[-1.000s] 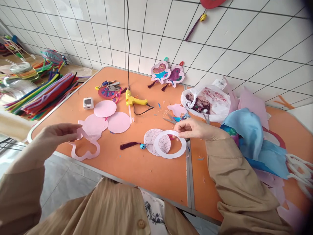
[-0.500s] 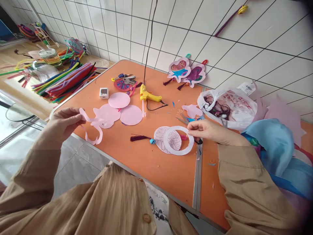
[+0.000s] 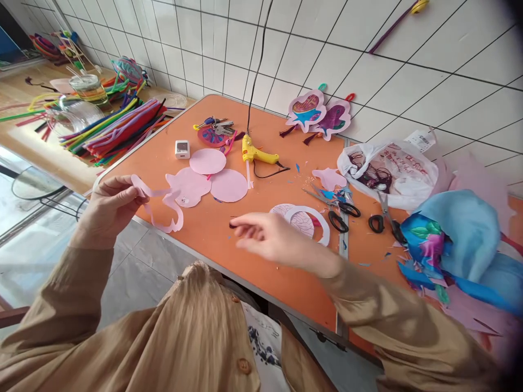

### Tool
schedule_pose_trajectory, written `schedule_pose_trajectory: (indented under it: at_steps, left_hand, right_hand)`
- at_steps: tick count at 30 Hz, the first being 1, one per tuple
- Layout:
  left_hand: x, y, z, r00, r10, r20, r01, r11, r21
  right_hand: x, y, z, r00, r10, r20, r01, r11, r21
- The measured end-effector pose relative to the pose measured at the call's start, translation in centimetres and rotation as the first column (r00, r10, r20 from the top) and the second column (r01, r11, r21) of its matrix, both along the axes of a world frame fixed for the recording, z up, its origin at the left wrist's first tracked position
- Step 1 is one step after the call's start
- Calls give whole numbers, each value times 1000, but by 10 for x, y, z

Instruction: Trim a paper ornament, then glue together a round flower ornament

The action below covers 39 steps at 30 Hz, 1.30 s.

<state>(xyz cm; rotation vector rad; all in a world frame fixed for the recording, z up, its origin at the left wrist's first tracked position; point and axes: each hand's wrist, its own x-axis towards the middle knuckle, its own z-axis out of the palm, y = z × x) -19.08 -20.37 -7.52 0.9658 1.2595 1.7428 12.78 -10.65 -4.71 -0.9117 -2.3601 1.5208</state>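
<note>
Glass jar: the glass jar [image 3: 84, 88] stands on the wooden counter off the table's left edge. There is a yellowish tint low inside it, and I cannot tell what it holds.
Pipe cleaners: a heap of coloured pipe cleaners [image 3: 116, 130] lies loose on that counter, running up to the table's far left corner.
Plastic bag: the white printed plastic bag [image 3: 388, 169] slumps at the table's far edge, right of the middle seam. It is bulging, with dark shapes showing through, but its contents cannot be made out.
Paper frame, look: the pink paper frame [image 3: 155, 193] is a thin, wavy cut-out outline, hollow in the middle, bent and drooping.
Paper frame, place: it hangs at the near left corner of the table [image 3: 229, 247], partly past the edge.
Left hand: the left hand [image 3: 108, 204] pinches the frame's left end between thumb and fingertips, and the rest trails away to the right of the hand.
Right hand: the right hand [image 3: 273, 239] is blurred, its fingers loose and spread, with nothing in it. It is above the near edge, well apart from the frame.
By the right hand: a white paper ring [image 3: 324, 228] lies flat just beside it, overlapping a patterned disc [image 3: 300, 222].
Farther right: black-handled scissors [image 3: 338, 209] lie near the seam.
</note>
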Motion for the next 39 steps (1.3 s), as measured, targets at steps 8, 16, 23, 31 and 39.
schedule_pose_trajectory:
  at_steps: [8,16,23,31,39]
  left_hand:
    - [5,2,8,997,-63,-40,66,994,90]
    - [1,1,-2,999,-38,-35,37,999,-19]
    - [-14,-26,-1,973,-114,-200,40,940,-340]
    - [-10,2,10,959,-152,-238,63,936,-346]
    - [43,73,66,802,-380,-461,289,922,-256]
  right_hand:
    - [-108,-32,-23,994,42,101,-59,984,166]
    - [-133,-30,-31,992,18,128,-54,958,281]
    - [-133,-21,-37,998,-54,-19,56,990,127]
    - [-94,2,-9,981,-147,-127,125,979,-163]
    - [11,34,18,818,-510,-265,460,857,-232]
